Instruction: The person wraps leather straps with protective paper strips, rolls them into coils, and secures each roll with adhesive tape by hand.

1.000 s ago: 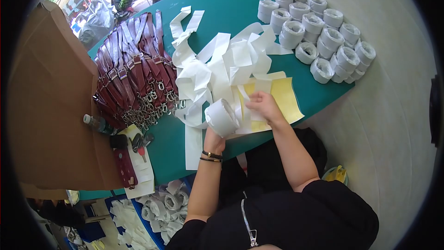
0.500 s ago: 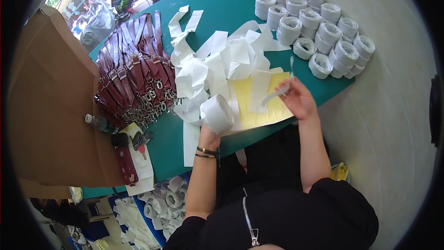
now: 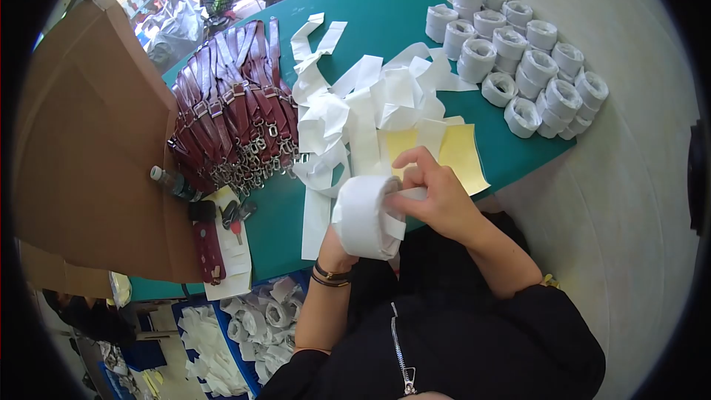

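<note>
A wrapped white roll (image 3: 363, 215), like a coiled strap, rests in my left hand (image 3: 335, 253), whose fingers are mostly hidden behind it. My right hand (image 3: 441, 196) is at the roll's open end, its thumb and index finger pinching a short white strip (image 3: 415, 193) against the rim. Beyond the hands lies a yellow backing sheet (image 3: 461, 157) with white strip pieces on it. Loose white paper strips (image 3: 363, 115) are heaped just past the roll.
Finished-looking white rolls (image 3: 511, 44) stand stacked at the right of the green table (image 3: 378, 7). Dark red straps with metal clips (image 3: 237, 111) lie left, near a cardboard box (image 3: 96, 148), a bottle (image 3: 172, 181) and keys (image 3: 235, 227). Below, a blue crate (image 3: 235, 341) holds more rolls.
My right hand has moved from the yellow sheet down and left to the roll, bringing the white strip. My left hand has turned the roll and moved it slightly right and nearer my body.
</note>
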Action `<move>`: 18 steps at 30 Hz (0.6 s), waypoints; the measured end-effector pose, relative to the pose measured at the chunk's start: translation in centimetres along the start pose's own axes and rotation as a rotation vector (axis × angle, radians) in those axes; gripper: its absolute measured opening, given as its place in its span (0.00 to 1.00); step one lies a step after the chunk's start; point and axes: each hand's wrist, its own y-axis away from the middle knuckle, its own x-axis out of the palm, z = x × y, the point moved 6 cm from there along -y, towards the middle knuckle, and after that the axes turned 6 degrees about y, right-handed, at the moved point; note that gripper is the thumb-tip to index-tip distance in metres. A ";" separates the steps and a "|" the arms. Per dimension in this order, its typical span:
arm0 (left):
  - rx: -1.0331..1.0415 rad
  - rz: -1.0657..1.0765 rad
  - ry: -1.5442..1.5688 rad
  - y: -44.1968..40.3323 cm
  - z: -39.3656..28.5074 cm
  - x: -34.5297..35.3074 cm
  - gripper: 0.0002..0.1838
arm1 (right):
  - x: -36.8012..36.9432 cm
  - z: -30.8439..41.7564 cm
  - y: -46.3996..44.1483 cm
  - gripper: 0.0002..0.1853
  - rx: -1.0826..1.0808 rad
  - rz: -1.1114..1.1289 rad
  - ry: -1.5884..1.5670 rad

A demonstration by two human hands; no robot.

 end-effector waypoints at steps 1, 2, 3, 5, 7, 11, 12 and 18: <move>0.014 0.039 -0.135 0.1 0.0 0.0 0.20 | 0.1 0.2 0.0 0.08 0.008 -0.018 0.157; 0.021 0.036 -0.134 0.3 -0.4 -0.1 0.20 | 0.3 0.2 0.0 0.08 0.001 -0.013 0.158; 0.023 0.073 -0.262 0.5 -0.9 0.1 0.19 | 0.5 0.2 0.0 0.10 -0.082 -0.024 0.180; 0.023 0.149 -0.511 0.9 -1.5 0.7 0.17 | 0.7 0.3 0.3 0.14 -0.243 -0.046 0.229; 0.030 0.171 -0.553 1.2 -2.1 1.4 0.15 | 1.0 -0.2 0.6 0.14 -0.172 -0.006 0.183; 0.039 0.186 -0.606 1.6 -2.6 2.0 0.11 | 1.9 -1.1 1.1 0.12 0.003 0.066 0.043; 0.036 0.169 -0.566 1.6 -2.6 2.0 0.11 | 1.9 -1.2 1.1 0.11 0.037 0.052 0.003; 0.044 0.120 -0.468 1.9 -2.2 1.8 0.10 | 2.1 -3.7 1.1 0.11 0.146 0.080 -0.232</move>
